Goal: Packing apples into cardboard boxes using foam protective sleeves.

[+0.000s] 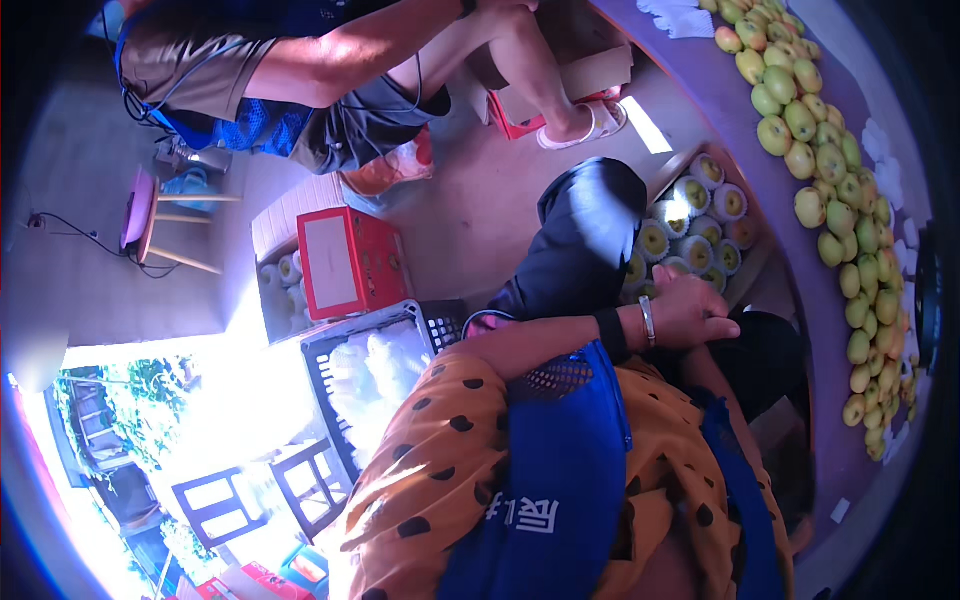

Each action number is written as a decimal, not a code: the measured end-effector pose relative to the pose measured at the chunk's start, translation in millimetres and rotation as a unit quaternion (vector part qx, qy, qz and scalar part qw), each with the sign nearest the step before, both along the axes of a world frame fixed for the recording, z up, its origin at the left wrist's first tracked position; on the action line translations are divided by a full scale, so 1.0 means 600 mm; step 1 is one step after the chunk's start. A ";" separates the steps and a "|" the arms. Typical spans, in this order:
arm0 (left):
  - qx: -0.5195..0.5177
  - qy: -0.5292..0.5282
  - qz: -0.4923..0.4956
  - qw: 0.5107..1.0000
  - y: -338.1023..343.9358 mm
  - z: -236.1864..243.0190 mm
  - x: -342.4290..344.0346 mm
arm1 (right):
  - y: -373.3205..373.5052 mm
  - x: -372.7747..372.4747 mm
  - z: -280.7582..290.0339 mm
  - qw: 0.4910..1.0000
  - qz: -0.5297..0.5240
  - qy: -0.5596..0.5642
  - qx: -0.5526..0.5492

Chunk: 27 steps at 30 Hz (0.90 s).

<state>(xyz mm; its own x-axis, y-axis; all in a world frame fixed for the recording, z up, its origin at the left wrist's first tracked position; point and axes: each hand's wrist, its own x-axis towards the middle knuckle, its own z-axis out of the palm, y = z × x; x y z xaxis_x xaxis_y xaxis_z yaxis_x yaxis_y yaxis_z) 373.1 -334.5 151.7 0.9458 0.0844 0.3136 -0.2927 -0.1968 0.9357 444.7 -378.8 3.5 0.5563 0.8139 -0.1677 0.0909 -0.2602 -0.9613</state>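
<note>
Head view: left hand at three o'clock, partly curled, hold unclear; right hand's hidden behind it, can't tell its grip. Netted apples crowd the box at two! Plenty of bare apples remain, sweeping one-thirty to three-thirty across the table.

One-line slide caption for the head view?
The person's left hand, with a silver-coloured bracelet, near round green apples in white foam nets; loose yellow-green apples line the purple surface at right.
</note>
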 end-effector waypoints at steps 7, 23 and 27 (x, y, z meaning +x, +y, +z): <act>-0.217 0.010 -0.069 0.974 0.046 0.055 -0.020 | -0.014 0.065 -0.021 0.993 -0.109 -0.034 0.026; 0.217 0.718 0.293 0.592 0.353 -0.086 -0.645 | -0.033 0.046 -0.012 0.973 -0.170 -0.143 0.063; 0.227 0.655 0.447 0.565 0.292 -0.155 -0.669 | -0.057 0.071 -0.039 0.985 -0.123 -0.095 -0.076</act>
<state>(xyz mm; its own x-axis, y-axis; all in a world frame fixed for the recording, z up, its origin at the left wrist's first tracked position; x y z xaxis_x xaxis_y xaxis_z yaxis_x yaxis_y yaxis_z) -28.2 -159.3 58.6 0.0350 0.9043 -0.4254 0.9993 -0.0257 0.0274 487.1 -412.8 -19.8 0.7666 0.6241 -0.1511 0.1818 -0.4366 -0.8811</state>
